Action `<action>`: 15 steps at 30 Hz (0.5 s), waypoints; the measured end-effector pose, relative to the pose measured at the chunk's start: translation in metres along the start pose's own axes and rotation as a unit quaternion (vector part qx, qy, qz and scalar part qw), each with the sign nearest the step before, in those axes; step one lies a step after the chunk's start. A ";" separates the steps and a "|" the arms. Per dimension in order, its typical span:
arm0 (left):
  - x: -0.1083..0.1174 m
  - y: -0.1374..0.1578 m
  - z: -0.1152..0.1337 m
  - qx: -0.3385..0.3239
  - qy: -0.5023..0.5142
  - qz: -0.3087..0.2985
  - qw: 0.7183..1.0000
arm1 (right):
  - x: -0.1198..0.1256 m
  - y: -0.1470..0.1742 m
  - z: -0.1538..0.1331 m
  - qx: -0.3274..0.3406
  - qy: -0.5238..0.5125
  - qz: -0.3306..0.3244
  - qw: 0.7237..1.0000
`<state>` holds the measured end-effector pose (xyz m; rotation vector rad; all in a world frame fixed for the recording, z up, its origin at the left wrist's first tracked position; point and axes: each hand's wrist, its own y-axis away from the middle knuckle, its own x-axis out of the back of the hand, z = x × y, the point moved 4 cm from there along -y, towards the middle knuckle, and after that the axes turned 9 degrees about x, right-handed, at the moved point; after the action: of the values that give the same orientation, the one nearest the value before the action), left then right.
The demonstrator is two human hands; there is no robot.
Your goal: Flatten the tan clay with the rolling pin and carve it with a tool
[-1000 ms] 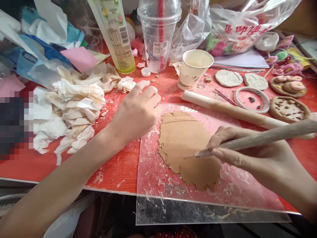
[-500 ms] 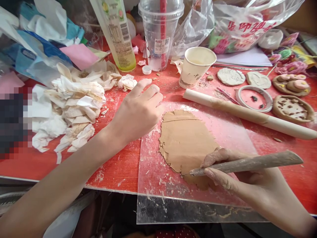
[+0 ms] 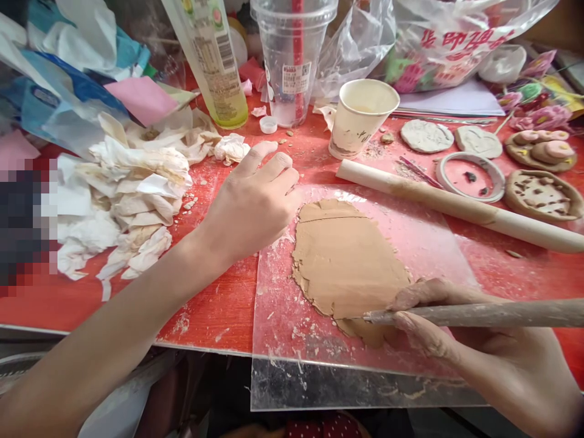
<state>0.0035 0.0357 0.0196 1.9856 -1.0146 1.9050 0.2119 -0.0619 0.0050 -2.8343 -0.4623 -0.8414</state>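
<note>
A flat brown clay slab (image 3: 347, 258) with a ragged rim lies on a clear plastic board (image 3: 278, 328). One straight cut line crosses it near the far end. My right hand (image 3: 483, 347) is closed around a clay-smeared wooden-handled clay knife (image 3: 506, 314). The knife's tip touches the slab near its front end, where a second line runs from the left edge to the tip. My left hand (image 3: 260, 201) is left of the slab over the board's far left corner, fingers apart and loosely bent, holding nothing.
A pale rolling pin (image 3: 456, 204) lies behind the board. Farther back stand a paper cup (image 3: 362, 118), a plastic cup (image 3: 292, 61) and a bottle (image 3: 216, 73). Crumpled tissues (image 3: 141, 176) pile up at left. Small clay pieces (image 3: 542, 194) sit at right. The board overhangs the table's front edge.
My right hand has moved right with the clay knife, whose handle now points more to the right. The front line in the slab has grown longer. My left hand stays in place.
</note>
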 end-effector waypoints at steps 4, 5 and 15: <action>-0.001 0.000 0.000 0.003 -0.001 0.009 1.000 | 0.002 0.007 0.005 -0.011 0.008 0.040 0.999; 0.000 0.000 0.000 0.003 0.003 0.011 1.000 | 0.003 0.009 0.006 -0.020 0.005 0.057 0.998; 0.000 -0.001 -0.001 0.012 0.015 0.002 1.000 | 0.013 0.028 0.013 -0.168 -0.020 0.178 0.969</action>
<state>0.0034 0.0364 0.0202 1.9626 -0.9922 1.9525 0.2380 -0.0819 -0.0005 -3.0980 0.2087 -0.8556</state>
